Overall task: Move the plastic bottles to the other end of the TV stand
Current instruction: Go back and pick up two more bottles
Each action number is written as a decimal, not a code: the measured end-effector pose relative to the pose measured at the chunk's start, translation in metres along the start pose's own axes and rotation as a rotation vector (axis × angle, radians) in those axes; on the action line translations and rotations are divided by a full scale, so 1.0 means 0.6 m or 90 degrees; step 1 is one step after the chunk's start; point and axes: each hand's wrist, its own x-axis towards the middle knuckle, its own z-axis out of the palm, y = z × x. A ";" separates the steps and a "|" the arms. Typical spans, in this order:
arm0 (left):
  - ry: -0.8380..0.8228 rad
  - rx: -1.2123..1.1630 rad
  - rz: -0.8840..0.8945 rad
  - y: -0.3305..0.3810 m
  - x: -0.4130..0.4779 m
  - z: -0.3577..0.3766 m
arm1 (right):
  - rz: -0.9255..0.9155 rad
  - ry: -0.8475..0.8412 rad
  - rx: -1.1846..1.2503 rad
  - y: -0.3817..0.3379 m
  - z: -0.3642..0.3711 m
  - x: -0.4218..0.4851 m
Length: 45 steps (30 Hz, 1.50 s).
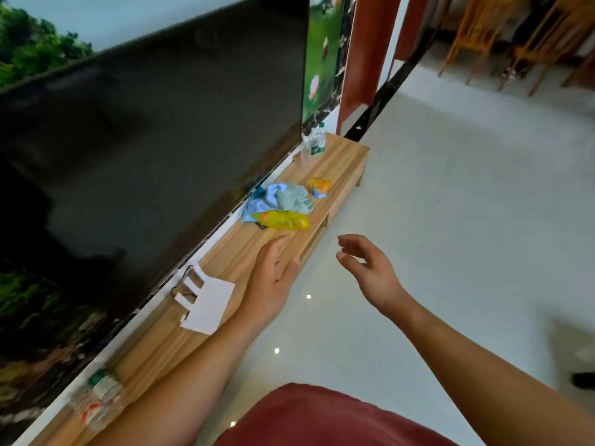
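A long wooden TV stand (341,162) runs from bottom left to the upper middle. Clear plastic bottles (315,141) with green caps stand at its far end beside the TV's corner. Other clear bottles (98,397), one green-capped and one with a red label, lie at the near end, blurred. My left hand (273,278) hovers flat over the stand's front edge, fingers apart and holding nothing. To its right, my right hand (367,268) floats over the floor, fingers loosely curled and holding nothing.
A large dark TV (145,149) leans along the stand's back. Mid-stand lie crumpled blue and green cloths (286,197), a yellow toy (283,219), an orange packet (319,187) and a white plastic piece (206,304). Glossy pale floor (467,220) stretches right; wooden chairs (515,43) stand far off.
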 end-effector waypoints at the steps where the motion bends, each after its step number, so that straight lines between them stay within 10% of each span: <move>1: -0.006 -0.003 0.007 0.008 0.014 0.020 | 0.001 0.009 0.001 0.003 -0.023 0.008; 27: -0.103 0.006 0.087 0.031 0.667 0.276 | 0.062 0.116 -0.014 0.031 -0.303 0.526; 45: 0.002 0.017 -0.020 0.065 1.019 0.412 | 0.042 0.008 0.015 0.105 -0.486 0.948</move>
